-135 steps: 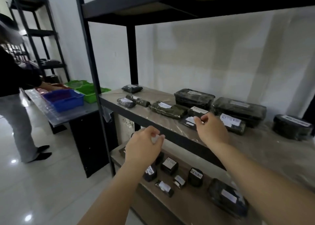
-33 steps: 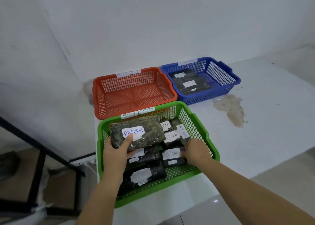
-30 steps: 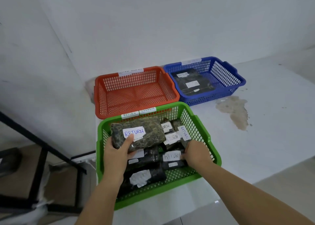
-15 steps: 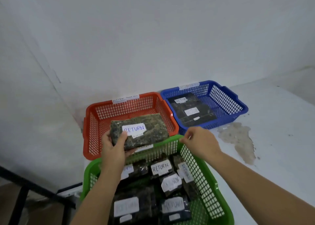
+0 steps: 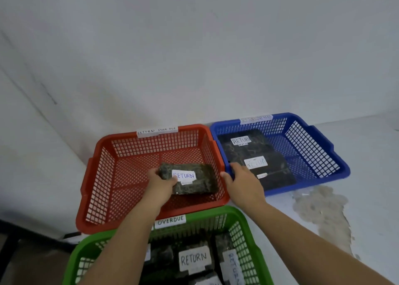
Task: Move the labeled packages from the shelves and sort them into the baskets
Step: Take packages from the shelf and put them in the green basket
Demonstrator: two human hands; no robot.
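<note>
Red basket [image 5: 101, 177] on white tabletop [image 5: 367, 155], left hand [image 5: 160, 183] reaching in, fingers [image 5: 153, 173] gripping dark RETURN package [image 5: 203, 184] low inside it, right hand [image 5: 243, 183] over its rim beside blue basket [image 5: 313, 151], whether it grips unclear

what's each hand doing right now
left hand: holding the RETURN package in the red basket
right hand: at the blue basket rim, grip cannot be told

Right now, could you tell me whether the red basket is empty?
Not empty. One dark package labeled RETURN is inside the red basket, with the left hand gripping its left end.
</note>
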